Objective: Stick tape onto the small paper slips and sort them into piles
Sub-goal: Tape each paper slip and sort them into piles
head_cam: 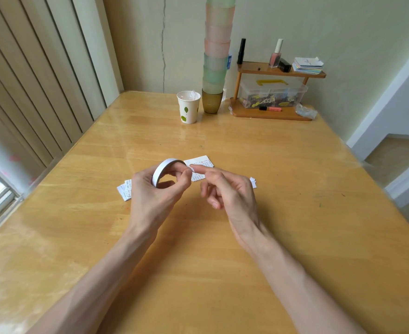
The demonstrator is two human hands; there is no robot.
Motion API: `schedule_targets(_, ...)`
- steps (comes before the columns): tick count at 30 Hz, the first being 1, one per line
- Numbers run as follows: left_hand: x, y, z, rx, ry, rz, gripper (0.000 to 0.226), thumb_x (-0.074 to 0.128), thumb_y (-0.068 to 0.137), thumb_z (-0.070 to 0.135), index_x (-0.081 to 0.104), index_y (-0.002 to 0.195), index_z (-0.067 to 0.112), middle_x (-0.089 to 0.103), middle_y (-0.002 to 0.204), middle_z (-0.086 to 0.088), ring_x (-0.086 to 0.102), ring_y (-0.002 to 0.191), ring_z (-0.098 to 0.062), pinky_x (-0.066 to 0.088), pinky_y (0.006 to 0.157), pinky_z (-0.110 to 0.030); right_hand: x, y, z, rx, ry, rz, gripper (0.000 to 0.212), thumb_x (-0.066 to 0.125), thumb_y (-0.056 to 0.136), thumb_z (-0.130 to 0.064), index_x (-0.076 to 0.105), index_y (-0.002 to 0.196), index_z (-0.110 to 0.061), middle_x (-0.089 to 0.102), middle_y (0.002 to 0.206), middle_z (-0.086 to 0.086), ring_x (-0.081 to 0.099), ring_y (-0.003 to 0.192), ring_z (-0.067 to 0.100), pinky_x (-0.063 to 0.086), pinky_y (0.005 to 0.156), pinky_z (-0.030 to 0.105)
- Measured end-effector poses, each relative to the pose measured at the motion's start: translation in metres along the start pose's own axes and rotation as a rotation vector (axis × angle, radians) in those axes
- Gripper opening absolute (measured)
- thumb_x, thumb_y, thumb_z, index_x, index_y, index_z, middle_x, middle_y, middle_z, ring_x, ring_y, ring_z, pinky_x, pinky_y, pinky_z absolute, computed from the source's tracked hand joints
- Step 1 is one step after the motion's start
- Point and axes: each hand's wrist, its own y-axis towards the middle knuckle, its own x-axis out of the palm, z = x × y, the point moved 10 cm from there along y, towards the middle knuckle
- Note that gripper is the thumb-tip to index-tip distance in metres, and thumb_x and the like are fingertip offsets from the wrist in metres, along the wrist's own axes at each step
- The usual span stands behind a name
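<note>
Centre, blocked: left hand (155,191) gripping the tape roll (161,170), right hand (231,189) just beside it, forefinger at the roll. Flat around them I log printed slips (201,165) behind, a slip pile (125,191) to the left, and a white scrap (253,182) to the right.

Far edge, blocked: paper cup (189,107), tall cup stack (216,56) just beside it, wooden rack (270,115) carrying a clear box (273,92).

Open to me: the broad band of table (222,138) between hands and far row; the right flank to the edge; the near table either side of the forearms.

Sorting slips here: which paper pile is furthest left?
The printed pile poking out beside the left hand gripping the tape roll; one slip lies behind both hands, another beyond the right hand.
</note>
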Motion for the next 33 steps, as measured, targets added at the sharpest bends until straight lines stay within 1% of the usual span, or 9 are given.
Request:
schedule_targets(2,0.002,-0.001,0.001,0.008,-0.008,-0.017,0.017,0.078,0.092,0.016,0.075,0.075,0.019,0.061,0.073,-0.016,0.049,0.060,-0.013,0.042,0.059,-0.029,0.000,0.000,0.000,-0.006,-0.002,0.002,0.033,0.055,0.093,-0.027,0.082,0.110,-0.019,0.052,0.071,0.015,0.037,0.055,0.018,0.033,0.055,0.024)
schedule_targets(5,0.001,-0.001,0.000,0.007,-0.024,-0.018,0.015,0.080,0.091,0.021,0.076,0.077,0.019,0.059,0.070,-0.008,0.049,0.060,-0.012,0.040,0.061,-0.030,0.001,-0.001,-0.004,-0.027,-0.006,0.001,0.033,0.055,0.093,-0.023,0.081,0.111,-0.015,0.049,0.071,0.023,0.037,0.054,0.016,0.032,0.054,0.025)
schedule_targets(13,-0.001,0.000,0.000,0.014,0.002,0.004,0.015,0.079,0.091,0.018,0.076,0.077,0.019,0.063,0.076,-0.018,0.052,0.060,-0.010,0.043,0.061,-0.028,0.002,0.001,-0.007,-0.109,-0.136,-0.004,0.034,0.055,0.096,-0.020,0.079,0.119,-0.017,0.053,0.069,0.024,0.041,0.054,0.010,0.038,0.057,0.024)
schedule_targets(18,-0.001,0.000,-0.002,-0.015,0.005,0.010,0.016,0.076,0.091,0.011,0.074,0.076,0.017,0.060,0.080,-0.022,0.050,0.063,-0.014,0.043,0.060,-0.031,0.005,0.000,-0.004,-0.126,-0.216,-0.012,0.032,0.057,0.095,-0.022,0.079,0.119,-0.028,0.048,0.067,0.027,0.039,0.057,0.035,0.035,0.053,0.036)
schedule_targets(21,-0.001,0.000,-0.004,-0.043,-0.022,0.009,0.015,0.074,0.092,0.007,0.073,0.077,0.012,0.057,0.078,-0.025,0.046,0.061,-0.014,0.042,0.055,-0.025,0.006,-0.001,-0.005,-0.118,-0.206,-0.014,0.032,0.057,0.095,-0.022,0.078,0.119,-0.025,0.049,0.066,0.026,0.041,0.054,0.028,0.035,0.054,0.029)
schedule_targets(23,0.000,0.000,-0.006,-0.056,-0.057,0.000,0.016,0.074,0.093,0.007,0.073,0.077,0.010,0.054,0.074,-0.020,0.042,0.057,-0.014,0.039,0.052,-0.022,0.004,-0.001,-0.005,-0.089,-0.152,-0.008,0.033,0.056,0.095,-0.022,0.080,0.117,-0.021,0.051,0.067,0.024,0.043,0.052,0.011,0.035,0.055,0.022)
schedule_targets(26,0.003,-0.001,-0.008,-0.075,-0.104,-0.020,0.018,0.074,0.093,0.007,0.072,0.076,0.010,0.055,0.071,-0.008,0.039,0.050,-0.011,0.038,0.051,-0.020,0.002,-0.002,-0.002,-0.008,-0.032,-0.010,0.032,0.055,0.095,-0.026,0.082,0.110,-0.019,0.050,0.072,0.024,0.038,0.055,0.016,0.033,0.055,0.023)
schedule_targets(30,0.006,-0.002,-0.005,-0.078,-0.144,-0.039,0.015,0.075,0.092,0.009,0.071,0.077,0.011,0.052,0.064,0.003,0.038,0.047,-0.008,0.036,0.050,-0.019,0.000,-0.002,0.010,0.140,0.095,-0.008,0.029,0.054,0.100,-0.024,0.083,0.105,-0.019,0.051,0.074,0.010,0.033,0.058,0.020,0.026,0.060,0.031)
schedule_targets(33,0.007,-0.002,-0.004,-0.078,-0.163,-0.052,0.018,0.075,0.092,0.013,0.070,0.075,0.013,0.049,0.059,0.010,0.035,0.048,-0.008,0.032,0.048,-0.018,0.001,-0.003,0.013,0.201,0.186,-0.034,0.030,0.056,0.098,-0.029,0.082,0.105,-0.016,0.051,0.075,0.006,0.031,0.058,0.018,0.020,0.062,0.035)
